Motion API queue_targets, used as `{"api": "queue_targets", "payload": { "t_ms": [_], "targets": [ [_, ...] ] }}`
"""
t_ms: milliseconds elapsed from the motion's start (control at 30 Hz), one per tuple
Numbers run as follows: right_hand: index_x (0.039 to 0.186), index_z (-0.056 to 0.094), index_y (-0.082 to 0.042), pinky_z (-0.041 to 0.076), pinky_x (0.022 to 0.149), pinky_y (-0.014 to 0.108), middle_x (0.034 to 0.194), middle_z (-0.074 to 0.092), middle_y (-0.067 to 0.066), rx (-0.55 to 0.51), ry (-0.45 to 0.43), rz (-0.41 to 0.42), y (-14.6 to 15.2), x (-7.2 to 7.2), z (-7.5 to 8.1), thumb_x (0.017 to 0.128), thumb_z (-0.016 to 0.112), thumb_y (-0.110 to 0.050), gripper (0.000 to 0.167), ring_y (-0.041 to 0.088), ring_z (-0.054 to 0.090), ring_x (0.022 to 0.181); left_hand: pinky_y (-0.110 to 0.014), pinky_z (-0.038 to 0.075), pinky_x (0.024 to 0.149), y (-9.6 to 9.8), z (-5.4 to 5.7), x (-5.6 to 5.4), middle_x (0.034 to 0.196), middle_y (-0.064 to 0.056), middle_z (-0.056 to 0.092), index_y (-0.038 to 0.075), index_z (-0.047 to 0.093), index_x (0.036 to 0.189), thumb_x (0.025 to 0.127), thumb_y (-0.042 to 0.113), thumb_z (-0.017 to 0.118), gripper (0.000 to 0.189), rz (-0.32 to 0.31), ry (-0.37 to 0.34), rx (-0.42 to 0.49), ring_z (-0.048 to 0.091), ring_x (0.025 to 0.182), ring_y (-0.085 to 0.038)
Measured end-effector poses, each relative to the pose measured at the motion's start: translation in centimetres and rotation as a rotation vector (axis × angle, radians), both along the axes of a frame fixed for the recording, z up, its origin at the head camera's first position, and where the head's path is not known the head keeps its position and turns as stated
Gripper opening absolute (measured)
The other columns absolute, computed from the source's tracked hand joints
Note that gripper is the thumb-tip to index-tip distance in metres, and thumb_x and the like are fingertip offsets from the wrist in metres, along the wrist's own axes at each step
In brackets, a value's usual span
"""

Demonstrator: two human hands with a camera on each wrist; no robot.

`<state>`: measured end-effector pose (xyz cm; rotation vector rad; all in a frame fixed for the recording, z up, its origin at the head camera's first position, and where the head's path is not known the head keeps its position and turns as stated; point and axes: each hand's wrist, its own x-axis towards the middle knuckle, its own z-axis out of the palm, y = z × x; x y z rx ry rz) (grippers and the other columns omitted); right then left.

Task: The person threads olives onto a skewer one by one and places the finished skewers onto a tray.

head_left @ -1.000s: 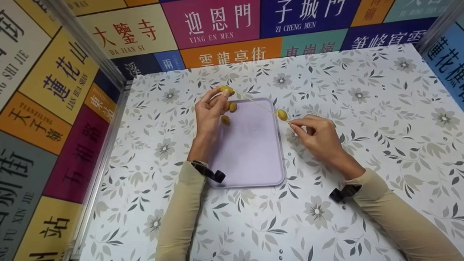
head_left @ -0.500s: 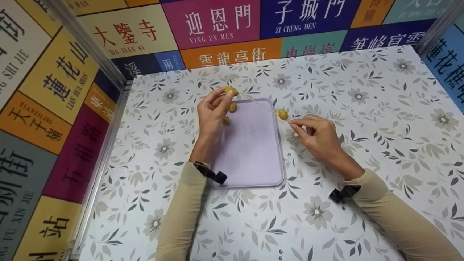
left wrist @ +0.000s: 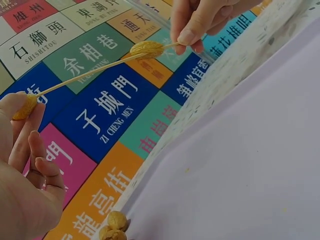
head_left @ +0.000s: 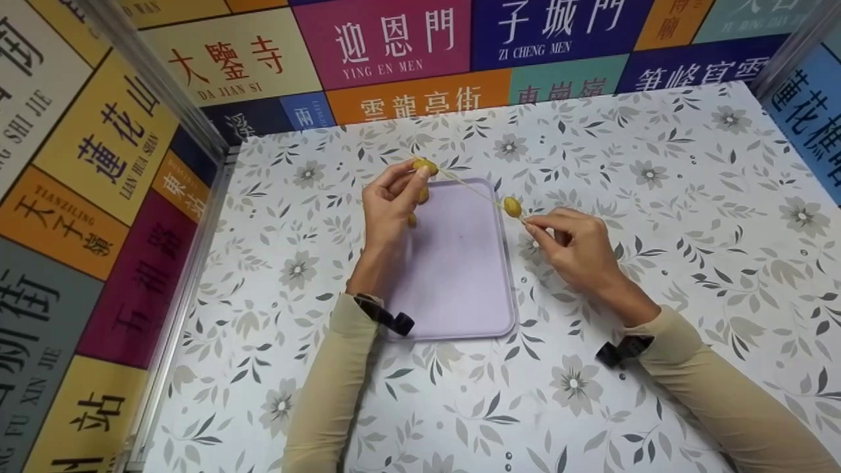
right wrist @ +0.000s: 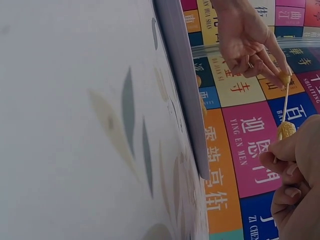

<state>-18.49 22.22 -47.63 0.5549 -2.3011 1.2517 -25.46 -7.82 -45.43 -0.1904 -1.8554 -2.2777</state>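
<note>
My left hand [head_left: 386, 207] pinches a wrinkled yellow oval fruit [head_left: 427, 167], like a dried or candied one, between thumb and fingertips above the tray's far left corner. A thin pale skewer [left wrist: 90, 75] runs from that fruit across to my right hand [head_left: 578, 246]. Thumb and forefinger of the right hand pinch the skewer's other end, just right of the tray. A second yellow fruit [left wrist: 146, 48] is threaded on the skewer close to the right fingertips. Whether the tip has entered the left-hand fruit, I cannot tell.
A lilac rectangular tray [head_left: 460, 282] lies on the flower-patterned tabletop [head_left: 657, 276]. Several loose yellow fruits [left wrist: 117, 220] sit at its far left corner, partly hidden by the left hand in the head view. Panels with large lettering [head_left: 387, 43] stand behind and left of the table.
My left hand has shifted slightly to the right with its fruit, nearing the right hand and covering more of the loose fruits. The right hand has stayed nearly still with the skewer.
</note>
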Motion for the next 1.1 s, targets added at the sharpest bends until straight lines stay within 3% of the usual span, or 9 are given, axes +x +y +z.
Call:
{"api": "queue_targets", "payload": {
  "t_ms": [200, 467, 667, 967, 1100],
  "targets": [
    [0.104, 0.085, 0.0, 0.029, 0.051, 0.015, 0.072, 0.07, 0.008, -0.022, -0.009, 0.001, -0.5, 0.5, 0.7, 0.091, 0.082, 0.007, 0.015, 0.005, 0.04, 0.054, -0.024, 0.04, 0.054, 0.3, -0.1, 0.0, 0.103, -0.011, 0.082, 0.008, 0.079, 0.123, 0.1, 0.02, 0.082, 0.026, -0.008, -0.003, 0.01, 0.064, 0.075, -0.014],
    [0.105, 0.086, -0.004, 0.031, 0.051, 0.014, 0.076, 0.073, 0.006, -0.019, 0.005, 0.004, 0.2, -0.2, -0.4, 0.091, 0.083, 0.004, 0.016, 0.004, 0.041, 0.055, -0.022, 0.049, 0.065, 0.7, -0.2, 0.1, 0.104, -0.007, 0.084, 0.005, 0.079, 0.12, 0.099, 0.015, 0.081, 0.023, -0.012, 0.037, 0.018, 0.066, 0.08, -0.021],
    [0.105, 0.086, -0.005, 0.032, 0.052, 0.014, 0.079, 0.075, 0.006, -0.016, -0.001, 0.0, 0.3, -0.3, -0.5, 0.091, 0.083, 0.004, 0.016, 0.004, 0.042, 0.056, -0.021, 0.049, 0.065, 1.1, -0.3, 0.3, 0.103, -0.005, 0.084, 0.005, 0.078, 0.12, 0.099, 0.014, 0.081, 0.022, -0.019, 0.034, 0.007, 0.066, 0.079, -0.014],
    [0.105, 0.087, -0.006, 0.032, 0.052, 0.014, 0.078, 0.075, 0.004, -0.016, -0.017, -0.014, 0.3, -0.3, -0.5, 0.092, 0.083, 0.002, 0.016, 0.005, 0.043, 0.055, -0.023, 0.052, 0.069, 1.8, -0.5, 0.6, 0.104, -0.006, 0.084, 0.005, 0.078, 0.12, 0.098, 0.013, 0.082, 0.024, -0.03, 0.048, -0.001, 0.071, 0.084, -0.015],
    [0.104, 0.086, -0.004, 0.031, 0.051, 0.013, 0.076, 0.074, 0.006, -0.016, -0.015, -0.024, 0.2, -0.2, -0.5, 0.091, 0.083, 0.004, 0.015, 0.004, 0.042, 0.055, -0.024, 0.054, 0.072, 2.0, -0.5, 0.7, 0.105, -0.007, 0.083, 0.006, 0.078, 0.121, 0.099, 0.016, 0.082, 0.025, -0.03, 0.049, -0.048, 0.074, 0.087, -0.014]
  ]
}}
